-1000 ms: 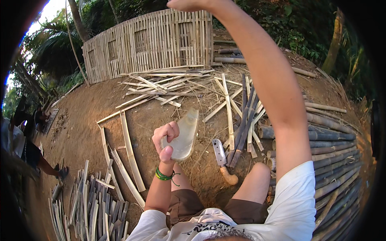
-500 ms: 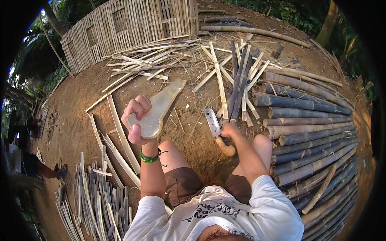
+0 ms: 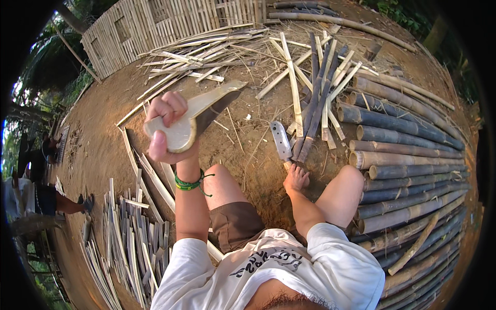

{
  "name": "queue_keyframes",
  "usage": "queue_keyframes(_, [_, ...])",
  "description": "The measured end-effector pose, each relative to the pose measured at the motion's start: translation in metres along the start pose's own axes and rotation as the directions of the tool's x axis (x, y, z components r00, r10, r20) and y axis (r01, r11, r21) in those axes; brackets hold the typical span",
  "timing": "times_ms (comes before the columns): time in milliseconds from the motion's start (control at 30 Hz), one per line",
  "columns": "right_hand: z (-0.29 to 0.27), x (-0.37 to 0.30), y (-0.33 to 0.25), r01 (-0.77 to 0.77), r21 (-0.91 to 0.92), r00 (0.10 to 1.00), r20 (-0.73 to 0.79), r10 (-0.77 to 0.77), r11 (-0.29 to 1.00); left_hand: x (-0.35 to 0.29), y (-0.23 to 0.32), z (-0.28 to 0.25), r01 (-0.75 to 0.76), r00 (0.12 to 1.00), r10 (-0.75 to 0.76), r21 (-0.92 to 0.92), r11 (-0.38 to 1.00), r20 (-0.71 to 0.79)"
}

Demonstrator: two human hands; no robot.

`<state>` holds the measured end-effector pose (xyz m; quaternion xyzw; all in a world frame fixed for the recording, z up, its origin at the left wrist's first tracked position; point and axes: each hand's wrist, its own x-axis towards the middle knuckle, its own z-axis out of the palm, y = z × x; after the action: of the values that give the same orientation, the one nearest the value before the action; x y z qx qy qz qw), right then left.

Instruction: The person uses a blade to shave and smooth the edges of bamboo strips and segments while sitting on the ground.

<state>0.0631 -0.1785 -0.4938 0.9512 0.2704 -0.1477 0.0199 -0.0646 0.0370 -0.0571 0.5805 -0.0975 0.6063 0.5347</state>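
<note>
A split half of a bamboo pole (image 3: 209, 106), pale and hollow inside, is raised in front of me on the left. My left hand (image 3: 166, 126) grips its near end, with the thumb on the rim and fingers curled over the wall; its far end tapers away to the right. Low between my knees, my right hand (image 3: 296, 178) is closed over the wooden handle of a broad-bladed knife (image 3: 281, 140). Several holes show in the steel blade, which points away from me. Just beyond it are dark bamboo strips (image 3: 316, 106). My fingers hide most of the handle.
Whole bamboo poles (image 3: 413, 132) are stacked at the right. Split strips (image 3: 129, 243) lie in a heap at the lower left, more slats (image 3: 191, 62) farther off. A slatted bamboo panel (image 3: 170, 23) stands at the back. Another person's leg (image 3: 70, 205) shows at the far left.
My right hand has moved back from beyond the knife and closed on its handle. My left hand has lifted the split bamboo slightly leftward and turned it, showing its dark outer side.
</note>
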Motion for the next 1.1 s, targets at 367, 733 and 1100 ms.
queue_keyframes(367, [-0.082, 0.069, -0.007, -0.314, 0.757, 0.943, 0.317, 0.099, 0.573, 0.036, -0.029, 0.070, 0.051, 0.995, -0.052, 0.014, 0.999, 0.083])
queue_keyframes(733, [-0.363, -0.091, 0.017, 0.466, 0.882, 0.861, -0.470, -0.195, -0.068, 0.054, -0.038, 0.081, 0.027, 0.975, -0.039, 0.060, 0.998, 0.220])
queue_keyframes(1100, [-0.438, -0.192, 0.045, 0.478, 0.860, 0.790, -0.509, -0.341, -0.178, 0.062, -0.049, 0.089, 0.040, 0.950, -0.080, 0.138, 0.990, 0.301])
